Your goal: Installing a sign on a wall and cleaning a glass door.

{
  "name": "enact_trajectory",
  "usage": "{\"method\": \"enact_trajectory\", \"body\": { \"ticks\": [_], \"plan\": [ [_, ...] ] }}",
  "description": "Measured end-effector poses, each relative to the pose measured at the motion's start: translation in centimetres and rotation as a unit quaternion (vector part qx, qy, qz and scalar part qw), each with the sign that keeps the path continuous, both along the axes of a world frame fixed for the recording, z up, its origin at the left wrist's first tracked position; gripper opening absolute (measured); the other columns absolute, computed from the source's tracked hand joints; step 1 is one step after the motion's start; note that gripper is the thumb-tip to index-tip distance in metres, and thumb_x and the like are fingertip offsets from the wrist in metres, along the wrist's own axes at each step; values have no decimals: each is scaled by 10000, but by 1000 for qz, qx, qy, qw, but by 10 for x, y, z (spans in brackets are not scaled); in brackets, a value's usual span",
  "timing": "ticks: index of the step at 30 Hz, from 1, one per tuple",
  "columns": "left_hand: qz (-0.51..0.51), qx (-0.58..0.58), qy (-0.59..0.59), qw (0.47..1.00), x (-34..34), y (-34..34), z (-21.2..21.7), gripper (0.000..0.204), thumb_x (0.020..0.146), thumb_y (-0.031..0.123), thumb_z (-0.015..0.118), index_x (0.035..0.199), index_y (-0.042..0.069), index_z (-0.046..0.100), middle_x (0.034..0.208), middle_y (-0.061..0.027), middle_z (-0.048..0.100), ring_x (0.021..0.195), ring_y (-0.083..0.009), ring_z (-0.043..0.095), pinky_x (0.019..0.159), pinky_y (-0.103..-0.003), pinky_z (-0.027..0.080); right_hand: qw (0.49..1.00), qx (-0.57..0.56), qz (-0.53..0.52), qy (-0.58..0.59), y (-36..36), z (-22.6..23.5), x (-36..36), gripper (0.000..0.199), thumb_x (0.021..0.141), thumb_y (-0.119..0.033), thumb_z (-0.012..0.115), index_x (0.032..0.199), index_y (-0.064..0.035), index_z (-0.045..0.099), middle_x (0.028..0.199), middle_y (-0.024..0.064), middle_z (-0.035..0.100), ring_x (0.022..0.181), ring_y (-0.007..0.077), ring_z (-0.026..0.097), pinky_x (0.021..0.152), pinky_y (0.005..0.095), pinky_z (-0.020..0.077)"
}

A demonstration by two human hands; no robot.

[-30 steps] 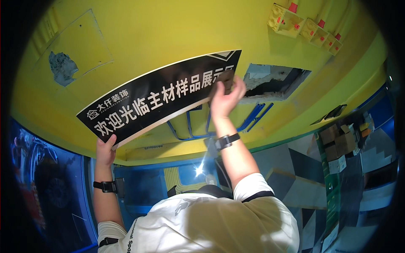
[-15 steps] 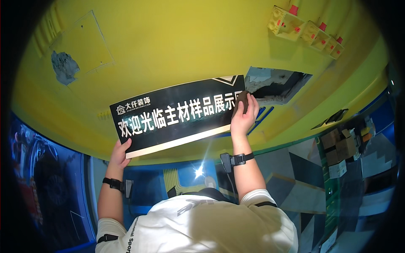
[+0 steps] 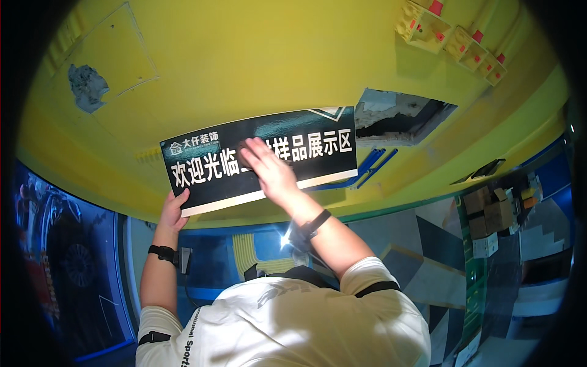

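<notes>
A long black sign board with white lettering and a pale lower edge is in front of the yellow wall, its right end a little higher. My left hand grips the board's lower left corner, thumb on the front face. Near the middle of the board, my right hand presses a brown pad against its face, fingers stretched over it. Most of the pad is hidden under the fingers, so whether it is cloth or sponge I cannot tell.
Right of the board, the yellow wall has a ragged rectangular hole, with blue pipes below. Yellow junction boxes hang at upper right. A chipped grey patch is at left. Cardboard boxes stand at far right.
My right hand has slid left with the brown pad, from the board's right end to its middle. My left hand keeps its hold on the lower left corner.
</notes>
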State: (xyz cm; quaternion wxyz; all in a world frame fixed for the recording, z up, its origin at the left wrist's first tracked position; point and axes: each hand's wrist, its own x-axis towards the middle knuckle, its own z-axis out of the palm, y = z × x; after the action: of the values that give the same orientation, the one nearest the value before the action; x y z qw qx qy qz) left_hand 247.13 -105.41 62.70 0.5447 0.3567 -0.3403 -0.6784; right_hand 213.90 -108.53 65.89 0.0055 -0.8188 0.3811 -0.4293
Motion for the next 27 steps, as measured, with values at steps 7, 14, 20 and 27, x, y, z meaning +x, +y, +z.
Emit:
{"method": "enact_trajectory", "body": {
  "ticks": [7, 14, 20, 27],
  "plan": [
    [-27, 28, 9, 999, -9, -2, 2, 473, 974, 78, 643, 1417, 9, 490, 1363, -114, 606, 1223, -239, 612, 1057, -400, 494, 916, -13, -359, -177, -33, -17, -124, 439, 990, -8, 507, 1427, -38, 508, 1515, 173, 455, 1419, 351, 422, 1156, 418, 386],
    [-26, 66, 6, 997, -11, -5, 1, 442, 968, 86, 652, 1384, 11, 521, 1325, -112, 632, 1169, -233, 642, 1022, -398, 516, 910, 11, -369, -192, -38, -14, -117, 445, 984, -19, 534, 1427, -23, 496, 1502, 195, 458, 1377, 378, 457, 1130, 409, 408],
    [-25, 76, -33, 996, -8, -12, -6, 469, 954, 86, 665, 1392, 20, 510, 1334, -122, 627, 1176, -244, 642, 1033, -403, 516, 950, 81, -224, -203, -34, -18, -22, 523, 984, -30, 464, 1500, -113, 468, 1558, 106, 444, 1447, 274, 417, 1163, 356, 389],
    [-7, 75, -25, 997, -16, -13, -13, 447, 958, 92, 670, 1378, 25, 531, 1297, -115, 649, 1166, -234, 644, 1014, -398, 526, 996, 81, -13, -35, -20, -14, 89, 651, 798, 124, 529, 1423, -56, 502, 1491, 165, 486, 1425, 335, 440, 1111, 402, 462]
  ]
}}
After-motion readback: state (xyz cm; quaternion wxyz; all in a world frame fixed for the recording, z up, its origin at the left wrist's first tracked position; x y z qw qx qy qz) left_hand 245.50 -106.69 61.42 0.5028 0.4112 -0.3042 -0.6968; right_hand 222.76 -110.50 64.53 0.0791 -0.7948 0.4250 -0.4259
